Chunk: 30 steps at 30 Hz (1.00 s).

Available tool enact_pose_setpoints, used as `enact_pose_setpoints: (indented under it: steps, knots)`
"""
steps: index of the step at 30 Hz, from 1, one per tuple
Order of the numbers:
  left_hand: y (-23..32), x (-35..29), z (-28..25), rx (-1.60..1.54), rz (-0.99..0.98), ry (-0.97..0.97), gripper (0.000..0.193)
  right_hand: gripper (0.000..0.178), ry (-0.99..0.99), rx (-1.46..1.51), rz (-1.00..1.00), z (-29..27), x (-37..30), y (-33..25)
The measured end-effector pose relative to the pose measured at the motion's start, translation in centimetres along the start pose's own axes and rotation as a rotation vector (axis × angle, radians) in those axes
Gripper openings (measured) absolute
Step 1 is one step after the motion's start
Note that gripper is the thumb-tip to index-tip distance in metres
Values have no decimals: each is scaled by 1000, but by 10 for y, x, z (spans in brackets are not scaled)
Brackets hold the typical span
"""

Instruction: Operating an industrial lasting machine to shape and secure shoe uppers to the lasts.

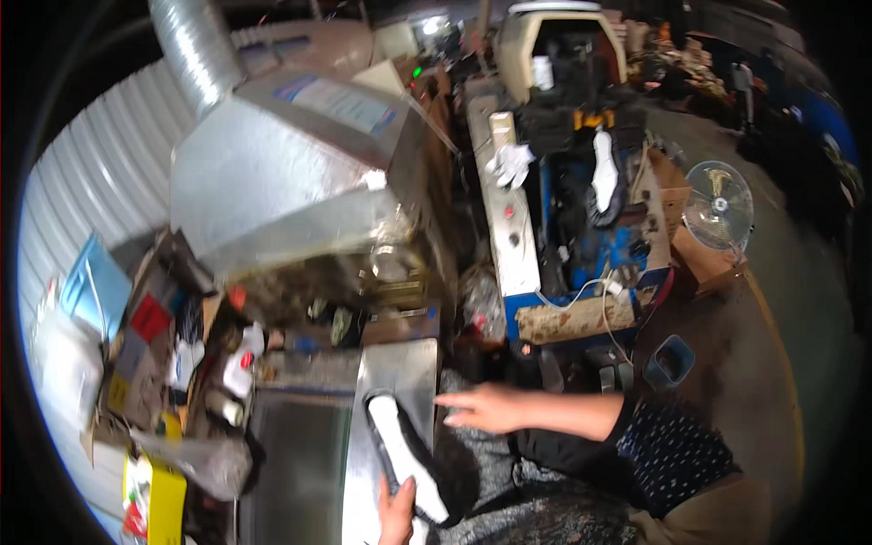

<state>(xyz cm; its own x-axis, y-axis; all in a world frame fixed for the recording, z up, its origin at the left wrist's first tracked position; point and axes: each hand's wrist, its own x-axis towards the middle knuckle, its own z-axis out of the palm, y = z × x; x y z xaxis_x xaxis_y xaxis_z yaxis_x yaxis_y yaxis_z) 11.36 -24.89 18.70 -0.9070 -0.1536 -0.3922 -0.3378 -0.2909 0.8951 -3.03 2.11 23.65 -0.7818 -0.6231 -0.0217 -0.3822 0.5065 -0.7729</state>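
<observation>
A black shoe upper with a white insole [392, 436] facing up lies along the metal ledge in front of me. My left hand [397, 513] is closed round its near end, thumb along the white insole. The near part of the upper is dark and blurred against my clothing. Just to the right of its far end is my right hand [486, 407], with fingers stretched out toward the upper and nothing visible in them. A similar black upper with a white insole [604, 173] sits on the blue machine [627, 250] ahead to the right.
A metal hood [291, 154] with a duct rises ahead left, over the conveyor belt [300, 463]. Crowded at the left are a light-blue bin [95, 286], cardboard boxes and a yellow box [166, 500]. A fan [719, 205] and a blue bucket [670, 361] stand on the right.
</observation>
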Motion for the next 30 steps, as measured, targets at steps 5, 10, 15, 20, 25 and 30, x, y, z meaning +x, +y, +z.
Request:
enact_pose_setpoints:
  steps: [5,10,15,20,25,30]
  knots:
    - [-46,-23,-66,1032,666,-76,66,16,796,-831,70,-230,-39,85]
    - [-55,-50,-49,1518,789,-36,69,99,1068,-666,928,-341,-65,92]
    - [-66,-39,-5,1154,786,112,52,101,1154,-396,975,-340,-52,108]
    - [-61,-24,-21,887,586,-433,32,97,1127,-463,762,-352,-103,94]
    - [-11,-21,70,367,243,-200,18,93,1084,-280,90,-267,-145,85]
    - [6,77,147,56,290,-291,62,97,792,71,-228,-80,-133,25]
